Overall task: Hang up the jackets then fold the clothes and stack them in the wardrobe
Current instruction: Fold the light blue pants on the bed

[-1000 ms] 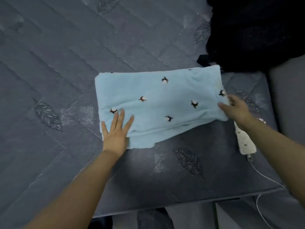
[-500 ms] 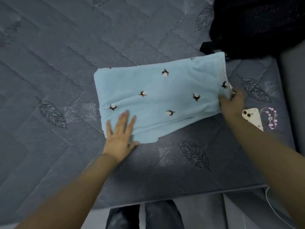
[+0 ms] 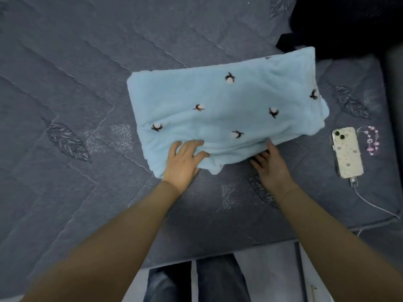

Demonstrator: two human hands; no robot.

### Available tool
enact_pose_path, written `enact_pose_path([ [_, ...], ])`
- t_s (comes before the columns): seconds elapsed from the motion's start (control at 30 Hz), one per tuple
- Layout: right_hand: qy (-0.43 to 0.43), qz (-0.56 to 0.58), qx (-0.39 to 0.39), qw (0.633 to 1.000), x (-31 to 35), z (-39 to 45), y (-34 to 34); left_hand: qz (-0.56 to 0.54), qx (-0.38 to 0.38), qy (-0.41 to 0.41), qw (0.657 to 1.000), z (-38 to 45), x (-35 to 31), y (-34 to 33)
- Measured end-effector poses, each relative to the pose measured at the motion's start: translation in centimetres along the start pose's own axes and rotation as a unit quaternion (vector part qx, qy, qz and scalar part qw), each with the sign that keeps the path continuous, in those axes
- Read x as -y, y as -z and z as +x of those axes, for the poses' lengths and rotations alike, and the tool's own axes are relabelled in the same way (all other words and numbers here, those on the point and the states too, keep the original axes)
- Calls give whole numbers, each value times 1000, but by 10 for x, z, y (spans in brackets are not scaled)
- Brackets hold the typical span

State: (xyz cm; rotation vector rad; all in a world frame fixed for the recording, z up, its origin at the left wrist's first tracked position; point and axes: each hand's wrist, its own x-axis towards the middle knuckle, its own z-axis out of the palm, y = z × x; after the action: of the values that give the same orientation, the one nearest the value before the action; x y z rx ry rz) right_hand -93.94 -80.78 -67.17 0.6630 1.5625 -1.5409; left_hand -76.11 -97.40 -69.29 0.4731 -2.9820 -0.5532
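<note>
A bed (image 3: 91, 68) covered in a dark grey quilted spread with stitched leaf patterns fills most of the view. A folded light blue fleece garment (image 3: 222, 105) with small dark-and-white motifs lies flat on it, right of centre. A black garment (image 3: 344, 22) is heaped at the far right corner, just beyond the blue one. Near the right edge lies a phone (image 3: 347, 152) in a pale patterned case, face down, with a white cable (image 3: 370, 203) plugged into its near end. A pink beaded strap (image 3: 371, 138) rests just right of the phone.
</note>
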Motion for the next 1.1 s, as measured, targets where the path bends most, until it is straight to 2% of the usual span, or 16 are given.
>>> enact_pose_path([
  [0.1, 40, -139, -9, 989, -17, -19, -14, -141, 61, 36, 987, 17, 15, 17],
  [0.2, 149, -274, 15, 950, -54, -48, -22, -291, 163, 140, 932, 34, 30, 35],
  [0.27, 189, -331, 78, 921, -75, -59, -33, -339, 217, 195, 894, 46, 35, 42],
  [0.3, 207, -348, 88, 910, -82, -60, -41, -343, 237, 204, 886, 52, 37, 43],
  [0.4, 261, -338, 15, 904, -92, -58, -69, -326, 279, 198, 882, 63, 42, 46],
  [0.53, 309, -334, -95, 885, -91, -48, -89, -339, 294, 167, 878, 57, 42, 47],
  [0.63, 333, -337, -104, 874, -98, -57, -70, -252, 277, 68, 925, 42, 43, 46],
  [0.73, 304, -272, -69, 911, -113, -73, -35, -103, 261, -34, 959, 24, 53, 46],
  [0.87, 183, -217, -44, 958, -123, -68, -18, 25, 256, -110, 960, 2, 61, 37],
  [0.97, 95, -138, -75, 983, -122, -59, -32, 46, 231, -136, 962, -14, 52, 31],
  [1.1, 89, -17, -112, 990, -113, -74, -43, 67, 216, -164, 960, -42, 41, 22],
])
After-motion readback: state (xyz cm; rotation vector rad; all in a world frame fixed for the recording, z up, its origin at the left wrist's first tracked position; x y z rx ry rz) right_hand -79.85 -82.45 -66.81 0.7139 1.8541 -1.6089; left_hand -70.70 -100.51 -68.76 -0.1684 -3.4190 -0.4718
